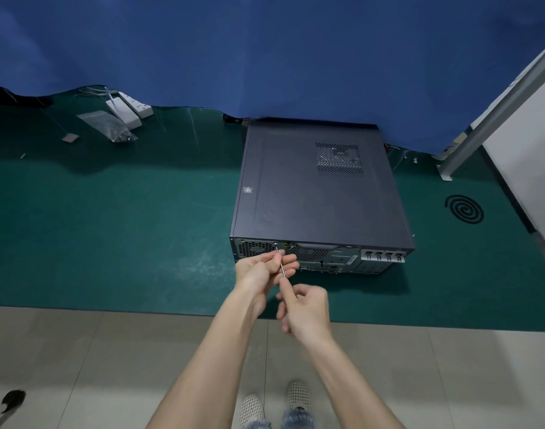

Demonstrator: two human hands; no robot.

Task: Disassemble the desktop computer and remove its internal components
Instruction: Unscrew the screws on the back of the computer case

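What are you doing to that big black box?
A person is working on a desktop computer lying flat on the green mat. The right hand grips a screwdriver, the left hand pinches its thin shaft, and the tip sits on a screw on the back panel. The cover is still on.

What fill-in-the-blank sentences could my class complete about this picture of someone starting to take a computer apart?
1. The tip of the screwdriver meets a screw on the ___ panel of the computer case.
2. The left hand pinches the screwdriver's metal ___, while the right hand grips the end nearer the person.
3. The case lies on a ___ mat.

Missing words: rear; shaft; green
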